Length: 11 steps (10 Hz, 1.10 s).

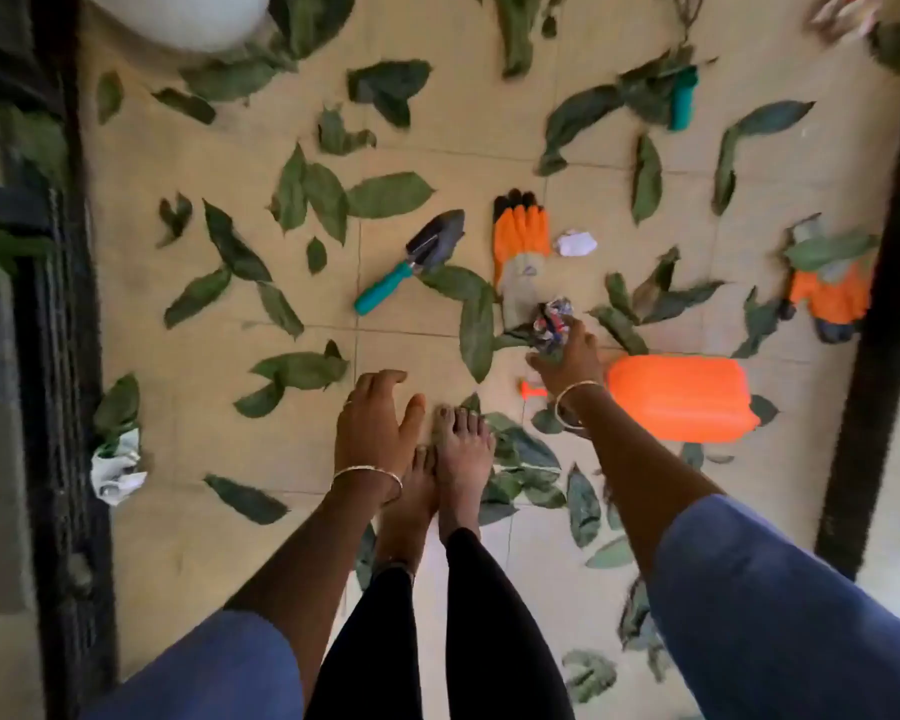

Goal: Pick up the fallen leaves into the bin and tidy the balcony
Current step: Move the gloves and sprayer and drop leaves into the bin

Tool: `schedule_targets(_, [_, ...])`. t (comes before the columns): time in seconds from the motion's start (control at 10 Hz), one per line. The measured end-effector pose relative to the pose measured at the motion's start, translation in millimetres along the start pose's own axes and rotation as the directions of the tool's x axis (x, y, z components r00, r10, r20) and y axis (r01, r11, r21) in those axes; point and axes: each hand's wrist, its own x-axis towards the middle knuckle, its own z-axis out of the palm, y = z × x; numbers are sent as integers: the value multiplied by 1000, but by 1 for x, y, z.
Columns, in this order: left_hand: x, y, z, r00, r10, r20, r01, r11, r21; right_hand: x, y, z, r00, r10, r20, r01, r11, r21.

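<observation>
Right hand (567, 356): fingers clasp crumpled paper (554, 317) at the cuff of the orange glove (520, 241).
Left hand (375, 423): fingers loose, empty.
Trowel (411, 259): left of the glove.
Leaves (388, 194): strewn around it.

soft daylight, motion blur, edges dim & warped.

I see the white round container (198, 18) cut by the top edge; a leaf (827, 249) half-covers the right-hand orange glove (832, 298).
</observation>
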Motion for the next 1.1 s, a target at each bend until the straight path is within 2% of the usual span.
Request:
schedule_targets(0.2, [9,-71,36,996,-75,-43,72,995,-68,66,19,36,997,63,-40,-68,990,-123])
schedule_targets(0.3, [1,-103,37,987,-134,-88,125,987,-104,76,27,43,995,61,-80,-68,994,-85])
schedule_targets(0.4, [-13,-123,25,970,-194,-143,172,973,-155,11,-49,26,989,108,-99,-106,994,26])
schedule_targets(0.5, [-37,-139,1,939,-289,-185,244,941,-235,-131,-171,5,998,32,50,-31,999,-27])
schedule_targets(0.6, [-60,-157,-29,910,-362,-202,307,916,-259,-152,-158,42,994,-86,72,71,980,186])
schedule_targets(0.7, [-80,-184,-67,863,-454,-222,408,885,-224,-133,-131,81,997,-75,31,67,975,213])
schedule_targets(0.8, [-93,-220,-97,800,-549,-242,495,832,-252,-159,-157,107,980,-85,182,10,926,378])
schedule_targets(0.9, [-95,-262,-116,755,-610,-240,560,791,-248,-184,-182,130,968,-96,232,-15,901,434])
schedule_targets(1.0, [-86,-309,-123,711,-668,-220,643,744,-182,-179,-195,159,951,-163,263,20,879,476])
schedule_targets(1.1, [-70,-350,-116,672,-715,-193,685,699,-206,-169,-207,181,917,-234,323,26,844,536])
